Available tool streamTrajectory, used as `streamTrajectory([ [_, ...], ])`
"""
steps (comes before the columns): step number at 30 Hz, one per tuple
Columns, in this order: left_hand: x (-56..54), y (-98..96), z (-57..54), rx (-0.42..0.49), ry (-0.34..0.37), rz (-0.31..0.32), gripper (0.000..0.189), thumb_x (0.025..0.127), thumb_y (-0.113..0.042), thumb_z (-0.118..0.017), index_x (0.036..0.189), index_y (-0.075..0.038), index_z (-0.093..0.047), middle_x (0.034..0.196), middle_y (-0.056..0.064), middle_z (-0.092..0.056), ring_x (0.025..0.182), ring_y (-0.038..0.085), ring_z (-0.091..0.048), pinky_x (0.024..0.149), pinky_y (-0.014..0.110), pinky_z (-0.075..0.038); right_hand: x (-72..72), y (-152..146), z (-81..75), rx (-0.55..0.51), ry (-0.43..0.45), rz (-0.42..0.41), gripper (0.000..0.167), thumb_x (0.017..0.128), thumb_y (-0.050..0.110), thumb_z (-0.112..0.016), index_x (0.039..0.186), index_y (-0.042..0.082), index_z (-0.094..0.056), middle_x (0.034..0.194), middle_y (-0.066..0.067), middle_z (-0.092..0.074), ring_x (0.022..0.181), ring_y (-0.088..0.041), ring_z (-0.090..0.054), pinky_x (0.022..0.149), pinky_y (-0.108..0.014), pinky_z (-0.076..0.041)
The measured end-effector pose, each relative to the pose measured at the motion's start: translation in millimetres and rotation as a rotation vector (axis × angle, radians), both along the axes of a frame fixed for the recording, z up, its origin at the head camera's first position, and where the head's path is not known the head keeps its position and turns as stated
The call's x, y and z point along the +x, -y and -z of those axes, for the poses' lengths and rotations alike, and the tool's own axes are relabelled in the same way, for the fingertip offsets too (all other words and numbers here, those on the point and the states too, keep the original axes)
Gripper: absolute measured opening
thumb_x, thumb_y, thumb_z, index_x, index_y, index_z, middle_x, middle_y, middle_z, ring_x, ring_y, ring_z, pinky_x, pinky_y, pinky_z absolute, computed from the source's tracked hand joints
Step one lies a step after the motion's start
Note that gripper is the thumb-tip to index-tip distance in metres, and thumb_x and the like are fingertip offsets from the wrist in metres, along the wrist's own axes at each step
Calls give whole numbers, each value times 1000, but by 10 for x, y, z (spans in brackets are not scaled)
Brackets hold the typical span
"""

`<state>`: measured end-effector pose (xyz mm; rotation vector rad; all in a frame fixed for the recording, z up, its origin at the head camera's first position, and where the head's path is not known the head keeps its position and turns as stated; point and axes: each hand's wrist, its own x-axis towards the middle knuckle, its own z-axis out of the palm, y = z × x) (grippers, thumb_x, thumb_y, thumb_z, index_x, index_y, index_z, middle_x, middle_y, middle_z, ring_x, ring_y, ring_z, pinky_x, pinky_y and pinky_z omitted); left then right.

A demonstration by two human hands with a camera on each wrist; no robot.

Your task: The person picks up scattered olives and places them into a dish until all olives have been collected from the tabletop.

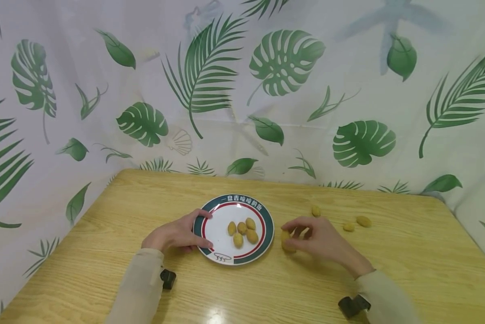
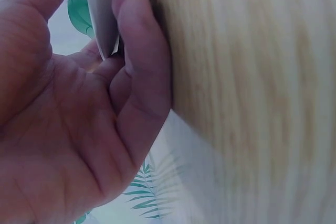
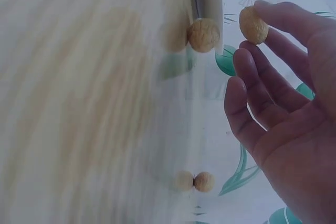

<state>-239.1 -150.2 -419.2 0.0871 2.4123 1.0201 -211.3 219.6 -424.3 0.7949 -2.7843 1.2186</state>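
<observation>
A white plate (image 1: pixel 215 229) with a green and red rim lies on the table. My left hand (image 1: pixel 181 231) grips its left rim, thumb on top; in the left wrist view, curled fingers (image 2: pixel 144 61) reach under the plate's edge. Several walnuts (image 1: pixel 242 228) sit in the plate's right half. My right hand (image 1: pixel 317 238), just right of the plate, pinches one tan walnut (image 3: pixel 254 24) between thumb and fingertips, raised above the table in the right wrist view. Another walnut (image 3: pixel 203 35) rests on the table near the plate's edge. The other right fingers hang loosely bent.
Three more walnuts lie farther right on the wooden table (image 1: pixel 186 297): one toward the back (image 1: pixel 316 210), and a pair (image 1: pixel 348 227) close together. Behind the table hangs a white curtain (image 1: pixel 234 90) with green leaf prints. Each wrist wears a small black camera (image 1: pixel 168 279).
</observation>
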Motion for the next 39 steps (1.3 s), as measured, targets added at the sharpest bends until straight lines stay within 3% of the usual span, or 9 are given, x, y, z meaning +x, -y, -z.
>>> streamTrajectory([
  [25, -10, 2, -2, 3, 5, 7, 82, 83, -32, -86, 151, -29, -39, 108, 10, -57, 79, 21, -57, 67, 26, -48, -282, 492, 7, -47, 17, 68, 25, 89, 25, -81, 113, 18, -77, 107, 2, -75, 92, -12, -65, 77, -24, -53],
  [32, -19, -10, -6, -16, -1, 13, 80, 85, -32, -84, 151, -29, -39, 107, 9, -57, 78, 20, -58, 67, 25, -48, -344, 615, 11, -76, 21, 53, 28, 89, 24, -80, 115, 13, -76, 106, -1, -75, 90, -13, -65, 79, -26, -53],
  [39, -7, -10, -15, -16, 0, 21, 80, 85, -32, -84, 151, -28, -38, 108, 10, -57, 77, 20, -57, 66, 25, -48, -412, 746, 23, -87, 52, 96, 31, 90, 24, -80, 118, 12, -75, 109, 0, -75, 96, -14, -65, 83, -28, -54],
])
